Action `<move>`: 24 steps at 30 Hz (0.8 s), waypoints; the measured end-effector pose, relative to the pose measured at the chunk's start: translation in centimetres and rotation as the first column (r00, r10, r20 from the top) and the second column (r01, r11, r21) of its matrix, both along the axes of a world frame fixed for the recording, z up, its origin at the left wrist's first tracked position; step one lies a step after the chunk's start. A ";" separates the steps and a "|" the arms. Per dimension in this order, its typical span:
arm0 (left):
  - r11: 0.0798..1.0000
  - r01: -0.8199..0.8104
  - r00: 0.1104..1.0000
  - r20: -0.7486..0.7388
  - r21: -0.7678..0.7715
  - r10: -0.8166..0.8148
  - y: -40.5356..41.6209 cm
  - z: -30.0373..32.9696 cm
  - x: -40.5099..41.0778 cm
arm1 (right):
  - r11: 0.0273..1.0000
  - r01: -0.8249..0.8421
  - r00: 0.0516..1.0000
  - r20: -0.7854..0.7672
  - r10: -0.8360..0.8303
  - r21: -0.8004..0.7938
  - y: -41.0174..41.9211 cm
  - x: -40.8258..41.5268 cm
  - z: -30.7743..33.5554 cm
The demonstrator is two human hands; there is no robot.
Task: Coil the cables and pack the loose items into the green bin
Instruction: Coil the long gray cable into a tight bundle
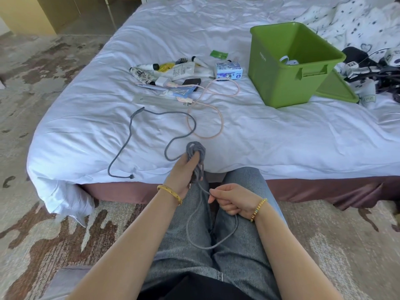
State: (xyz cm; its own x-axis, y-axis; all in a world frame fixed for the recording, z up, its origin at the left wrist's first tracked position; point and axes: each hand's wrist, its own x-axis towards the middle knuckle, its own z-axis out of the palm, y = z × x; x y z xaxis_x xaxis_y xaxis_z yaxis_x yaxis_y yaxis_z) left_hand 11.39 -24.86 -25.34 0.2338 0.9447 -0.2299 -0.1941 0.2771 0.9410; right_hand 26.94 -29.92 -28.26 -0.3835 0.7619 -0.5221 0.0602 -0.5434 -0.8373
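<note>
A person sits at the near edge of a bed, knees in grey jeans, seen from above. The right hand (pixel 229 200), nearest, has its fingers curled and pinches a strand of grey cable (pixel 195 156); below it a slack loop of the same cable hangs over the lap. Just beyond and to the left, the left hand (pixel 184 172) is raised with its fingers closed through a bundle of coiled grey cable. A gold bangle (pixel 170 193) sits on the left wrist, a beaded bracelet (pixel 258 210) on the right.

From the coil, the loose remainder of the grey cable trails left across the white bed sheet (pixel 281 135), curving away and back to a plug near the bed's near edge. Farther on lies a pink cable (pixel 216 109) in open loops, crossing the grey one. Behind it is a scatter of small loose items (pixel 173 72): tubes, packets, a white charger, a dark flat case and a blue and white tissue pack (pixel 228 71).

To the far right stands the green bin (pixel 287 68), open, with some white objects inside, resting partly on its green lid (pixel 337 87). Beyond it lie a spotted duvet (pixel 346 18) and dark tangled gear.
</note>
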 end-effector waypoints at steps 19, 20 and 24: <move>0.935 0.352 0.732 -0.635 0.042 -0.247 -0.4 -1.8 -0.2 | 0.920 0.387 0.840 -0.390 -0.377 -0.055 -0.1 1.4 0.2; 0.907 0.417 0.699 -0.661 0.067 -0.273 -0.6 -1.7 -0.1 | 0.909 0.414 0.828 -0.391 -0.402 -0.058 -0.1 1.3 0.2; 0.750 0.657 0.529 -0.757 0.079 -0.383 -1.1 -1.3 0.2 | 0.865 0.501 0.816 -0.324 -0.478 -0.015 0.1 0.8 0.0</move>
